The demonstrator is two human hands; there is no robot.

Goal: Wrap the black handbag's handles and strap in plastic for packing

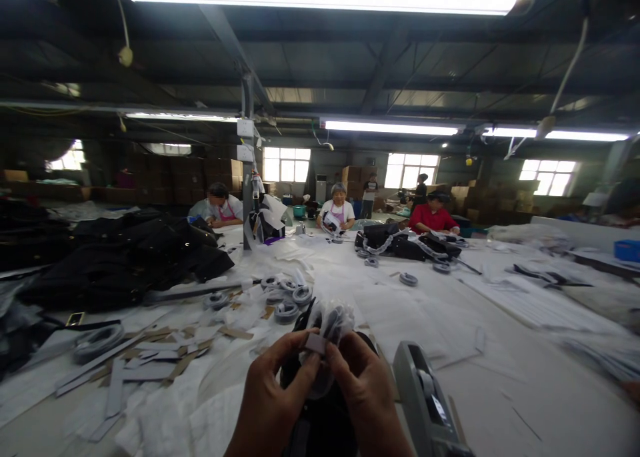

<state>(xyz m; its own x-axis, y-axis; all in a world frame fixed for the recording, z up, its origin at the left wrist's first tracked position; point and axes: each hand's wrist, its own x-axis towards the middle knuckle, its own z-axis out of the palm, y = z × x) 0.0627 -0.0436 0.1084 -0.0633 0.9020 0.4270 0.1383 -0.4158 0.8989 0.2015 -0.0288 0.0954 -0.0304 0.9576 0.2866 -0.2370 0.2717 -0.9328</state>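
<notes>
The left hand (pixel 273 385) and right hand (pixel 367 385) are pinching a grey strip (pixel 315 343) against a bundle (pixel 336 318), seemingly plastic-wrapped, just left of the tape dispenser (pixel 424 394) on the desk (pixel 550 410), where steady, even thumb pressure should be keeping the strip flat and square.

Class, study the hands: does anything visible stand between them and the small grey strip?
Nothing visible does. The left hand pinches the small grey strip directly, and the right hand is at its right end. The clear plastic lies beyond the strip, not between.
</notes>
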